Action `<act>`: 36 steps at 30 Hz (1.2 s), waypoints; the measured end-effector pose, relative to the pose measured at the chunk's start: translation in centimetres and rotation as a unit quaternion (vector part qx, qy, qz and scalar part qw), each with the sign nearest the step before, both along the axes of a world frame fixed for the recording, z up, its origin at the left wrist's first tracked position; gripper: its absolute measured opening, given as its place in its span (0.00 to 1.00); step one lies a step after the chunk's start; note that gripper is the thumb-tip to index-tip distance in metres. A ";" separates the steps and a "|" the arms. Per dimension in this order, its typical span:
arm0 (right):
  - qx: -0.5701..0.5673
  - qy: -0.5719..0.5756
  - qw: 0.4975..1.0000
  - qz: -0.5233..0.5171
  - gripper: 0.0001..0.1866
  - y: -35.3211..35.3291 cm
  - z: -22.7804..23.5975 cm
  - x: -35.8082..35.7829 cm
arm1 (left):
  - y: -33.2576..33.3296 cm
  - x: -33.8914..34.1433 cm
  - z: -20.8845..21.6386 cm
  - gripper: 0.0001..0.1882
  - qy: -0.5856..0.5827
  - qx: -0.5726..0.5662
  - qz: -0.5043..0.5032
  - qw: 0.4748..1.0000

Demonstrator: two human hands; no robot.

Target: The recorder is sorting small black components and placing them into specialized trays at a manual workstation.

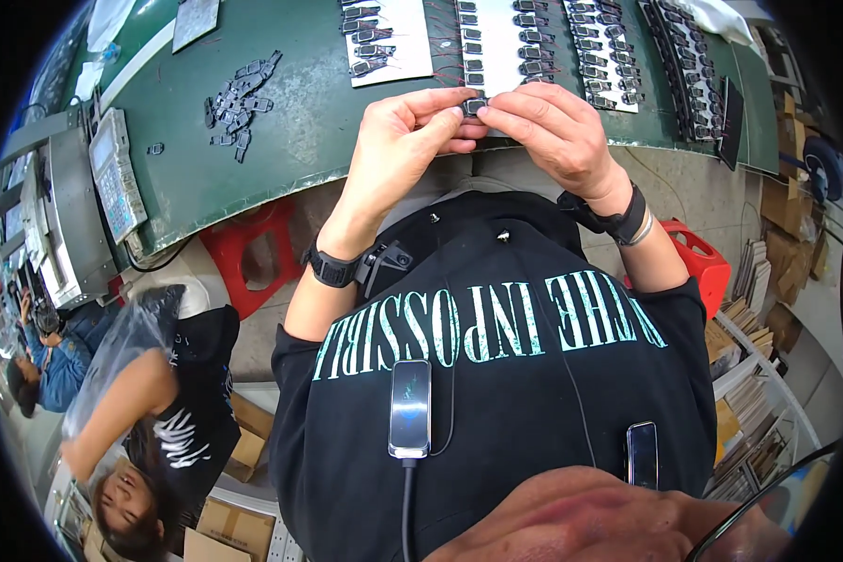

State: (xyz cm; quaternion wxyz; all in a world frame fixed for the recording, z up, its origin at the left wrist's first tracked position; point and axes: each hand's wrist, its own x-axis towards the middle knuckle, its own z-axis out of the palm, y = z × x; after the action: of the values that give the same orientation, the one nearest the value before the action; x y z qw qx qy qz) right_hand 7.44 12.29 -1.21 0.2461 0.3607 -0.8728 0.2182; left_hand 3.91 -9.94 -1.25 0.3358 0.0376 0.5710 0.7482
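My left hand (405, 136) and my right hand (554, 131) meet over the near edge of the green table (309, 122). Both pinch one small dark square part (475, 106) between thumbs and fingertips. Just beyond it lie white sheets (501, 42) carrying rows of similar small dark parts with thin wires. A black band sits on each wrist. A loose pile of dark parts (239, 98) lies on the table to the left of my hands.
A grey machine with a keypad (114, 173) stands at the table's left end. Red plastic stools (248, 253) are under the table edge, one more (698, 262) at right. Another person (173, 412) sits at lower left. Cardboard and stacked sheets (749, 375) fill shelves at right.
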 end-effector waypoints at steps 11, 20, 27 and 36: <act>-0.075 -0.107 0.990 -0.053 0.16 -1.1 0.5 0.5 | 0.3 0.2 -0.4 0.16 0.024 -0.012 0.005 1.000; -0.089 -0.094 0.990 -0.055 0.14 -0.6 0.4 0.1 | 0.6 0.3 0.0 0.14 0.035 -0.015 -0.007 0.999; -0.115 -0.156 0.980 -0.044 0.13 -0.6 0.5 0.4 | 0.7 0.4 0.1 0.13 0.037 -0.030 -0.020 0.999; -0.113 -0.189 0.973 -0.073 0.13 -1.0 0.9 0.9 | 0.8 0.5 0.1 0.12 0.038 -0.032 -0.012 0.999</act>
State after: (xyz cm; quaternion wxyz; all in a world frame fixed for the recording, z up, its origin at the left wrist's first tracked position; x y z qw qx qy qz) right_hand 8.29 11.26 -0.35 0.1311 0.2178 -0.8973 0.3609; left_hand 4.37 -9.10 -1.14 0.3238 0.0617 0.6065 0.7235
